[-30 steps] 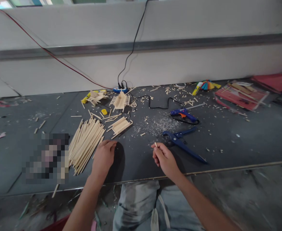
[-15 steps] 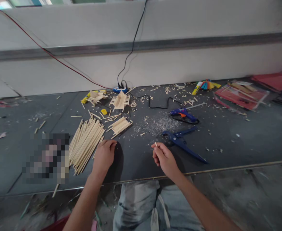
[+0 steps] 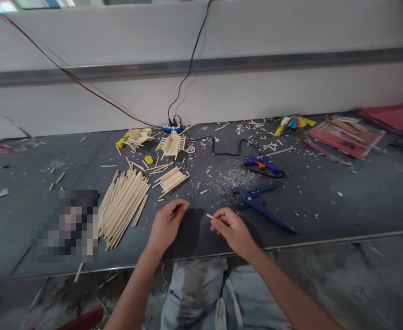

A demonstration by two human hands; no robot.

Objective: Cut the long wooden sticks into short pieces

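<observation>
Dark tabletop (image 3: 359,201) against a white wall (image 3: 273,91), with markings too small to read on the blue power strip (image 3: 171,129) well beyond the left hand (image 3: 165,227) and on the yellow-and-white tube (image 3: 281,127) far past the right hand (image 3: 234,230). Pinched in the right hand, a short wooden stick (image 3: 209,216) pointing toward the left; with left thumb and fingertips drawn together, cannot tell on what. Left of both hands, a stick pile (image 3: 124,208); just beyond the right, a blue cutter (image 3: 256,201).

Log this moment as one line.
left hand: hold unclear | right hand: holding short stick | blue cutter: lying near right hand
</observation>
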